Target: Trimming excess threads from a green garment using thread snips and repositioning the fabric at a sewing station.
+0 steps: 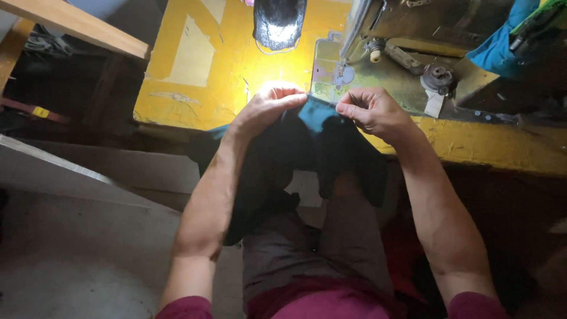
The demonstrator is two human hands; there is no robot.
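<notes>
A dark teal piece of fabric (316, 139) hangs from the edge of a yellow sewing table (218, 65) down over my lap. My left hand (269, 106) grips the cloth's upper edge on the left, fingers curled over it. My right hand (369, 109) pinches the same edge a little to the right, thumb and fingers closed on the cloth. Both hands sit just in front of the needle area (342, 74) of a sewing machine (407, 35). The lower part of the cloth is in deep shadow.
A dark shiny object (279, 23) lies at the far side of the table. Blue cloth (499, 44) is heaped at the right beside the machine. A wooden bench edge (77, 26) stands at the upper left, and a pale concrete floor (88, 254) lies below left.
</notes>
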